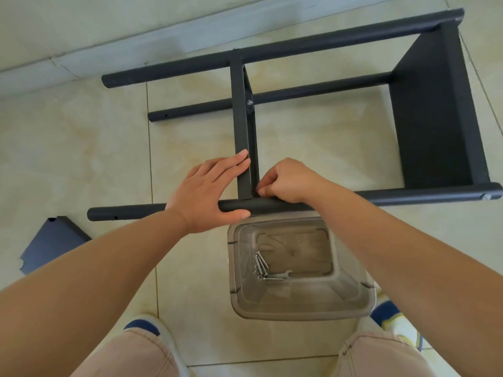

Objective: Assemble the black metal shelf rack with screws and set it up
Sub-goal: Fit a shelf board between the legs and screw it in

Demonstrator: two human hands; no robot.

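The black metal rack (432,110) lies on its side on the tiled floor, with round tube legs and two shelf panels fitted. My left hand (209,191) holds the near tube (130,212), thumb under it, while its straight fingers press the middle shelf panel (241,118). My right hand (285,180) has curled fingertips pinching at the joint where that panel meets the near tube; whatever it pinches is hidden. A screw head (485,197) shows at the near tube's right end. Another screw (249,102) sits on the middle panel's far side.
A clear plastic bin (353,300) stands just in front of my knees, holding several screws (260,263) and a small wrench (283,274). A loose dark shelf panel (51,243) lies at the left. A grey baseboard ledge (81,61) runs along the far side.
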